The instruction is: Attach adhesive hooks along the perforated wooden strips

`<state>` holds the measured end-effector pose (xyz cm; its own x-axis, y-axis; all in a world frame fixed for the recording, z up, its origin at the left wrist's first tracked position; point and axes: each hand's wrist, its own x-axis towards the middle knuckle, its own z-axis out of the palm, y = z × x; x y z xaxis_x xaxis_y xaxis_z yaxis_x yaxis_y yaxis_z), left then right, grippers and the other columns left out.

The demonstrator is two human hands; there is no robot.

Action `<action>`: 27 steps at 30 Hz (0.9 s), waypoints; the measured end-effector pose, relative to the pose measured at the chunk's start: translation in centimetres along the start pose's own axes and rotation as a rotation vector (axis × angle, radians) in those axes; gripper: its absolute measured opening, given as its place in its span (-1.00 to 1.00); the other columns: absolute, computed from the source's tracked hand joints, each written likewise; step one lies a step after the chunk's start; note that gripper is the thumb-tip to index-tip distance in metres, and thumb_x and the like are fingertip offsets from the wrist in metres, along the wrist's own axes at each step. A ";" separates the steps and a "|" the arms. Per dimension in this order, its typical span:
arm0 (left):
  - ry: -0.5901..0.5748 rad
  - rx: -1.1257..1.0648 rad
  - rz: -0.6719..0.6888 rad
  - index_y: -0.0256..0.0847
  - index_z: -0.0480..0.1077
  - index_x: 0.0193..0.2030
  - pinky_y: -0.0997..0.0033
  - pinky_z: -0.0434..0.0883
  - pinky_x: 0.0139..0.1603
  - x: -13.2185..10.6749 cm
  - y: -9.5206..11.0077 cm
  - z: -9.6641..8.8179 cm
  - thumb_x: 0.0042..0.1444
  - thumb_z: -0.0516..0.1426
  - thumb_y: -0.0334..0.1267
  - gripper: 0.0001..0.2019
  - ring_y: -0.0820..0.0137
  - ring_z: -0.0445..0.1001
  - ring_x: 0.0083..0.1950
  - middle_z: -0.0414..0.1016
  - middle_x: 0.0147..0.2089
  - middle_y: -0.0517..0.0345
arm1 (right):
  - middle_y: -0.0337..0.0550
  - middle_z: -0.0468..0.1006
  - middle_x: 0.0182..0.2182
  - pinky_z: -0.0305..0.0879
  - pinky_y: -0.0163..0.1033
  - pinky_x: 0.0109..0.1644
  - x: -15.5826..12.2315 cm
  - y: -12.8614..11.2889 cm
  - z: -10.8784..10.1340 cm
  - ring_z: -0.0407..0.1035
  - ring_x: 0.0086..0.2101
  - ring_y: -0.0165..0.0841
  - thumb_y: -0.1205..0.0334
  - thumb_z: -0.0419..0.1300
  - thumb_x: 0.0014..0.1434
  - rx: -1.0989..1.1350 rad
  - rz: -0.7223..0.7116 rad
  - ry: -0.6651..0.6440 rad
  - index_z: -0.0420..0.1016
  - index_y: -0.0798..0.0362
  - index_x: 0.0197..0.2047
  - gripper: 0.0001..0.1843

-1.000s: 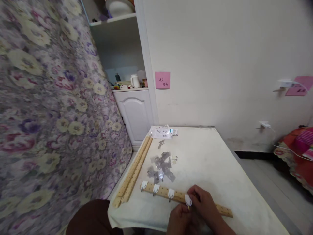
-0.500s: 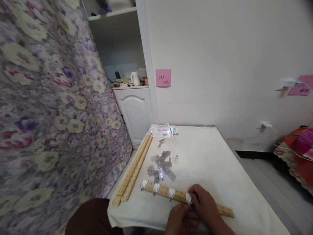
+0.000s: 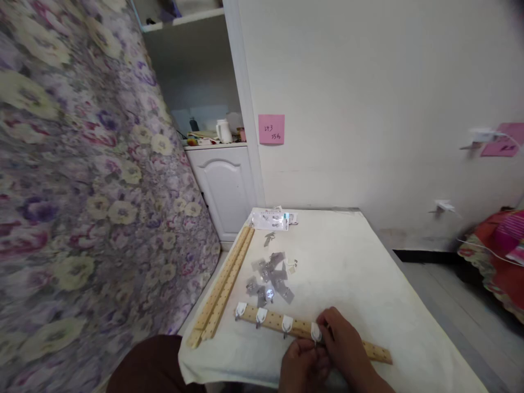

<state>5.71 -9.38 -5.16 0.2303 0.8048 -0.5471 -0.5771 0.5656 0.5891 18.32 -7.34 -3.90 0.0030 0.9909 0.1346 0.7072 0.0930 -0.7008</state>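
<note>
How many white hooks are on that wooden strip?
4 white hooks on the wooden strip: three spaced along its left half, one at the right hand, which may hide more.

White wall [image 3: 368, 82], pink note [image 3: 271, 129]; white cabinet [image 3: 223, 185] behind; floral fabric [image 3: 82, 191] left, perhaps mattress; grey floor [image 3: 450, 305].

A room in a home: a big flowered cloth [image 3: 82, 191] fills the left of the frame (curtain or mattress, I cannot tell), a white cupboard [image 3: 224, 188] with a jug [image 3: 223, 131] stands at upper centre, red bedding [image 3: 497, 262] lies at the right edge.
</note>
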 end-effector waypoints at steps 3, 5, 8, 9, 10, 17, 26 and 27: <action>0.012 0.014 -0.006 -0.19 0.21 -0.44 0.50 0.27 -0.46 -0.2 0.1 0.3 -0.34 0.27 -0.37 -0.68 0.43 0.46 -0.52 0.52 -0.54 0.15 | -0.24 0.41 -0.37 0.18 -0.29 -0.26 0.0 0.1 0.1 0.35 -0.36 -0.37 0.29 -0.07 0.15 -0.003 -0.014 0.006 0.31 -0.01 -0.36 -0.84; 0.012 0.030 -0.005 -0.19 0.21 -0.44 0.50 0.25 -0.47 -0.3 0.2 0.5 -0.36 0.26 -0.37 -0.68 0.44 0.46 -0.52 0.52 -0.54 0.15 | -0.24 0.42 -0.36 0.18 -0.29 -0.25 0.0 0.1 0.2 0.35 -0.36 -0.38 0.30 -0.07 0.15 -0.006 -0.022 0.002 0.32 -0.02 -0.36 -0.84; 0.012 0.058 -0.008 -0.21 0.24 -0.43 0.50 0.25 -0.47 -0.3 0.1 0.6 -0.38 0.27 -0.35 -0.68 0.46 0.44 -0.53 0.51 -0.54 0.17 | -0.24 0.42 -0.36 0.18 -0.30 -0.25 0.1 0.1 0.2 0.35 -0.36 -0.38 0.31 -0.06 0.15 -0.017 -0.024 -0.005 0.32 -0.01 -0.37 -0.83; 0.018 0.067 -0.010 -0.21 0.25 -0.44 0.49 0.24 -0.48 -0.2 0.1 0.6 -0.39 0.27 -0.34 -0.67 0.47 0.42 -0.55 0.49 -0.55 0.19 | -0.24 0.42 -0.37 0.18 -0.30 -0.24 0.1 0.1 0.2 0.35 -0.36 -0.38 0.31 -0.06 0.14 -0.022 -0.023 -0.005 0.32 -0.01 -0.38 -0.84; 0.021 0.075 -0.013 -0.21 0.25 -0.44 0.49 0.23 -0.49 -0.1 0.1 0.6 -0.41 0.27 -0.33 -0.67 0.48 0.41 -0.57 0.47 -0.57 0.21 | -0.24 0.41 -0.37 0.18 -0.30 -0.24 0.1 0.1 0.2 0.35 -0.37 -0.38 0.32 -0.06 0.14 -0.026 -0.024 -0.004 0.32 -0.01 -0.38 -0.84; -0.022 0.110 -0.006 -0.21 0.26 -0.48 0.50 0.20 -0.48 0.6 0.0 0.2 -0.37 0.31 -0.23 -0.67 0.48 0.39 -0.56 0.37 -0.60 0.29 | -0.23 0.41 -0.37 0.19 -0.31 -0.25 0.1 0.2 0.3 0.35 -0.37 -0.39 0.33 -0.07 0.16 -0.034 -0.042 0.008 0.31 0.00 -0.38 -0.82; -0.001 0.110 -0.013 -0.22 0.25 -0.49 0.54 0.21 -0.51 0.7 0.1 -0.1 -0.34 0.36 -0.08 -0.59 0.53 0.37 -0.58 0.40 -0.59 0.27 | -0.22 0.43 -0.30 0.21 -0.32 -0.20 0.0 -0.2 0.0 0.37 -0.32 -0.39 0.37 -0.04 0.11 -0.021 -0.019 0.001 0.36 -0.01 -0.29 -0.81; -0.008 0.115 -0.014 -0.22 0.25 -0.48 0.54 0.22 -0.50 0.8 0.1 -0.2 -0.33 0.36 -0.06 -0.58 0.53 0.38 -0.57 0.41 -0.59 0.27 | -0.22 0.44 -0.28 0.21 -0.33 -0.19 0.0 -0.3 -0.1 0.37 -0.31 -0.39 0.37 -0.04 0.10 -0.017 -0.017 -0.002 0.37 -0.02 -0.25 -0.78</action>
<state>5.74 -8.72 -5.65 0.2441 0.7975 -0.5517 -0.4804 0.5937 0.6456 18.18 -7.38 -3.56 -0.0100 0.9894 0.1449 0.7188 0.1078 -0.6869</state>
